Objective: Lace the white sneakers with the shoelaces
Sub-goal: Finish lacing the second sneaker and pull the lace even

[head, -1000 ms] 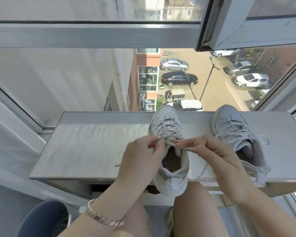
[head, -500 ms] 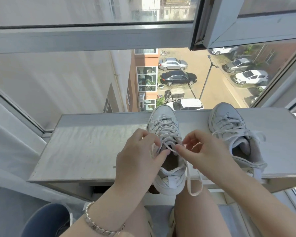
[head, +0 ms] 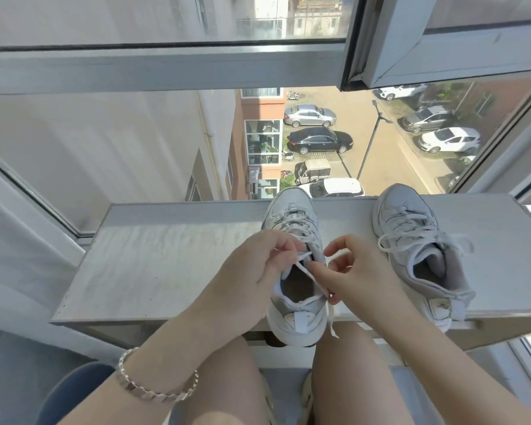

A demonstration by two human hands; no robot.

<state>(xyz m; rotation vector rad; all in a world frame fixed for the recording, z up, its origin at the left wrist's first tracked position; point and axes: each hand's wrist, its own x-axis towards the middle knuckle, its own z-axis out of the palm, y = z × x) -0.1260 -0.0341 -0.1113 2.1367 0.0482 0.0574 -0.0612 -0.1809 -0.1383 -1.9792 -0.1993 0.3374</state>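
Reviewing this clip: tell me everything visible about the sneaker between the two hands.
The sneaker is white, leather-looking, thick-soled, with a heel tab and a dark inside. It stands upright on the ledge, toe toward the window, heel overhanging the near edge. Its shoelace crosses the lower eyelets; the top is unfinished, and one loose end hangs beside the heel. The left hand pinches lace by the tongue; the right hand pinches it over the opening.

Left hand point(head: 252, 280), wrist wears a silver bracelet point(head: 154, 391) of flat, squarish, shiny links. Right hand point(head: 359, 277) plain. Forearms and thighs bare. Pale yellowish footwear point(head: 307, 394) shows between the knees, partly hidden.
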